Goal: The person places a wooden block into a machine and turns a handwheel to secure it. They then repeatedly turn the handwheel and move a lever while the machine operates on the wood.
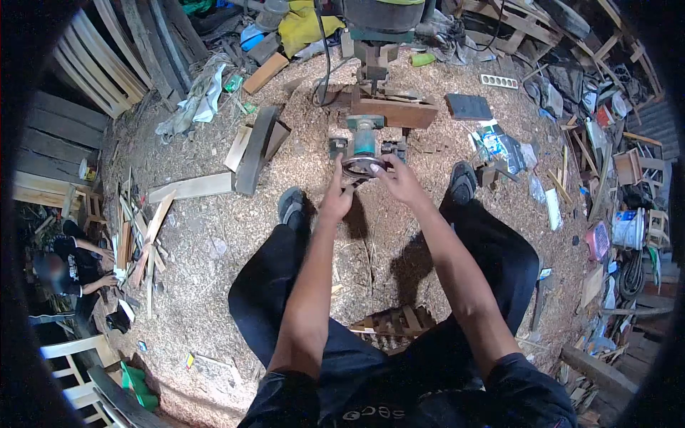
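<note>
In front of me, both hands are on a round, dark metal handwheel [362, 167] at the near end of a teal machine part [364, 140]. My left hand [336, 196] grips the wheel's left rim, fingers curled against it. On the opposite side, my right hand [399, 182] holds the right rim with its thumb on top. Just beyond, a brown wooden piece [403, 113] lies across the machine under a downward-pointing drill bit [374, 87]. The machine's dark green head [382, 32] rises at the top of the view.
Wood shavings [214, 285] cover the ground. Boards [191, 187] lie to the left, and a dark block [468, 107] is at the right. At far left, another person [68, 271] crouches beside wood strips. A white bucket [628, 228] stands right. A slatted wooden piece [399, 321] lies between my legs.
</note>
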A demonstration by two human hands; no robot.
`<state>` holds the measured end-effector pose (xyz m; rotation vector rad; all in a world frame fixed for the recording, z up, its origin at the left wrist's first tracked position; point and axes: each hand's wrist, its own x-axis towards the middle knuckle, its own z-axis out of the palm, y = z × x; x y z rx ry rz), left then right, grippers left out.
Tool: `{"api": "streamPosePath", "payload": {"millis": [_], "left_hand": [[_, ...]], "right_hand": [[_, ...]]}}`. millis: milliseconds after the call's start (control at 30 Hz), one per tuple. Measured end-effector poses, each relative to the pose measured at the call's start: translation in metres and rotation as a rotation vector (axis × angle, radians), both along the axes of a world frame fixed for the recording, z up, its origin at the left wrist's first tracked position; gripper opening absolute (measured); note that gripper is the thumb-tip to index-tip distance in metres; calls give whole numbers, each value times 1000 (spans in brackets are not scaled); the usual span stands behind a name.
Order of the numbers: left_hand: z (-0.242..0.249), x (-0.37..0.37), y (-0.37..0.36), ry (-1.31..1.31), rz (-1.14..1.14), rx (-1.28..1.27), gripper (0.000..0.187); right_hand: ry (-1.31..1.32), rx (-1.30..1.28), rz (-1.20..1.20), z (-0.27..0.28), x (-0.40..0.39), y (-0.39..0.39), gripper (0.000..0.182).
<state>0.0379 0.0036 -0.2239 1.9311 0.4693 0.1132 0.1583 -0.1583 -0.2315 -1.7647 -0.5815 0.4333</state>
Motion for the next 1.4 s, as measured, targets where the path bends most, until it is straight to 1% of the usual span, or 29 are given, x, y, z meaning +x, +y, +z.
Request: {"api": "streamPosePath", "payload": {"millis": [67,100,200,300,367,400,433,467,533,567,600,633,667,733,767,800,833,867,900,933,967,1000,1067,1167,1267,1300,1400], "left_hand": [[-1,7,-19,-86,128,-148,81],[-2,10,-27,-122,173,-219,81],[-8,20,-47,-177,194,-412,84],[-26,31,-56,-222,254,-543,90],[-36,32,-57,-192,247,-520,93],[-31,33,-59,-177,244,-508,94],[-23,32,-60,-147,229,-522,92],[-20,34,-60,-119,214,-538,89],[-13,37,-63,-67,252,-496,91],[-10,38,-63,-53,272,-491,92],[-10,38,-64,-40,295,-486,93],[-10,40,-66,-107,317,-439,93],[-8,39,-65,-94,306,-473,92],[1,36,-65,-70,283,-542,91],[0,36,-65,-35,287,-457,93],[-2,38,-63,4,286,-425,93],[-2,38,-62,48,285,-395,94],[-2,36,-63,96,284,-367,95],[9,36,-64,120,286,-371,98],[4,36,-63,102,286,-368,98],[-1,35,-63,88,284,-364,98],[-5,35,-63,72,275,-358,98],[9,33,-65,48,264,-442,100],[20,34,-65,46,256,-493,101],[16,33,-63,93,254,-491,100],[13,32,-63,116,250,-484,99],[1,32,-61,105,238,-417,100]], "right_hand": [[-44,40,-10,-3,-1,-2,35],[3,15,20,3,-2,-5,31],[111,-41,0,8,6,-14,33],[166,174,-150,-6,7,-20,37],[224,62,-351,-18,6,-29,37],[247,7,-450,-25,10,-33,37],[177,-138,-489,-88,26,-43,43],[111,-227,-505,-106,28,-43,46],[-17,-411,-533,-124,25,-45,52],[-89,-383,-633,-135,22,-37,59],[64,-307,-651,-138,22,-28,58],[215,-227,-667,-139,27,-19,57],[364,-143,-681,-139,34,-12,55],[766,280,-655,-142,47,-3,51],[961,495,-624,-144,53,1,49],[1153,712,-583,-146,55,5,47],[1234,768,-645,-129,52,3,41],[1164,670,-709,-114,46,5,39],[1087,572,-761,-107,46,9,37],[1008,473,-809,-117,49,9,35],[610,-87,-756,-155,59,10,38],[229,-292,-827,-150,50,20,41],[23,-277,-970,-112,25,33,43],[199,82,-915,-136,27,36,56],[557,123,-754,-113,32,21,58],[396,5,-766,-115,33,23,59],[-263,-464,-706,-124,25,23,58]]}}
